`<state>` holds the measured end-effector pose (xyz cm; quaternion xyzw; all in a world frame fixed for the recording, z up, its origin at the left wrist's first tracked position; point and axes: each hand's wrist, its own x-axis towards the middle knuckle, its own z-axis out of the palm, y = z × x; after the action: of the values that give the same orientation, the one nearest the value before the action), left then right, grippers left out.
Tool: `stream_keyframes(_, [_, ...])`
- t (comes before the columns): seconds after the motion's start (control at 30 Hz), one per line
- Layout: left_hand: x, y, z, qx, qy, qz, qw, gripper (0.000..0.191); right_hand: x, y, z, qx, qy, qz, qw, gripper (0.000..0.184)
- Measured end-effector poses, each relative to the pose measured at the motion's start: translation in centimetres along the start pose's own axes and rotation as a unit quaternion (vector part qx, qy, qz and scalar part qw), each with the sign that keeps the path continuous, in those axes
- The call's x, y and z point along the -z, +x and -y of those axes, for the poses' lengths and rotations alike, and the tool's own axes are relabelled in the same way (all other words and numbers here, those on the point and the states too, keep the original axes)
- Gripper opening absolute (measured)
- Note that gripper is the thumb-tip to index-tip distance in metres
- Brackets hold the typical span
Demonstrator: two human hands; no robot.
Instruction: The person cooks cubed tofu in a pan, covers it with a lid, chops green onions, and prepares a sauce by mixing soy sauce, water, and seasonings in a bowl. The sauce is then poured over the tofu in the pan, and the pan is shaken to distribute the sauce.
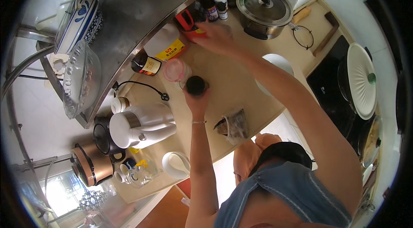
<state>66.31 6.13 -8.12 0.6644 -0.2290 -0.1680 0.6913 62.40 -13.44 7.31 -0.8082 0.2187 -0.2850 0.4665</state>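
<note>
My left hand (197, 99) is closed around a small container with a round black lid (195, 85), held upright at the middle of the counter. Just beside it is a jar with a pink lid (174, 70). My right hand (214, 37) reaches to the back of the counter, its fingers against a red and black container with a red handle (185, 21); whether they grip it is unclear. Left of that container is a large plastic jug with a yellow label (170, 50). A dark sauce bottle (146, 65) lies tilted in view near the shelf edge.
A metal shelf (129, 18) overhangs the counter's back. A lidded steel pot (266, 11) stands back right, near a white bowl (279, 63) partly behind my right arm. A plastic-wrapped packet (234, 126) lies near the front edge. A white thermal jug (142, 124) and a white bowl (176, 165) are left.
</note>
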Motion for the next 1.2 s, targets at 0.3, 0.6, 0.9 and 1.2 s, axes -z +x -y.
stream_keyframes(0.3, [0.4, -3.6, -4.0, -0.072, 0.367, -0.120, 0.920, 0.068, -5.7, 7.2, -2.0, -0.071, -0.031, -0.157, 0.985, 0.050])
stream_keyframes(0.6, [-7.7, 11.3, -11.6, -0.169, 0.197, -0.117, 0.959, 0.056, -0.5, 12.9, 1.9, 0.222, -0.367, -0.180, 0.885, 0.038])
stream_keyframes(0.9, [-9.6, 20.7, -8.2, -0.215, 0.134, -0.038, 0.967, 0.029, 0.3, 15.0, 2.1, 0.248, -0.394, -0.079, 0.881, 0.034])
stream_keyframes(1.2, [-11.6, 17.1, -11.7, -0.172, 0.002, 0.030, 0.985, 0.018, 4.1, 9.7, 2.7, 0.212, -0.276, -0.133, 0.928, 0.029])
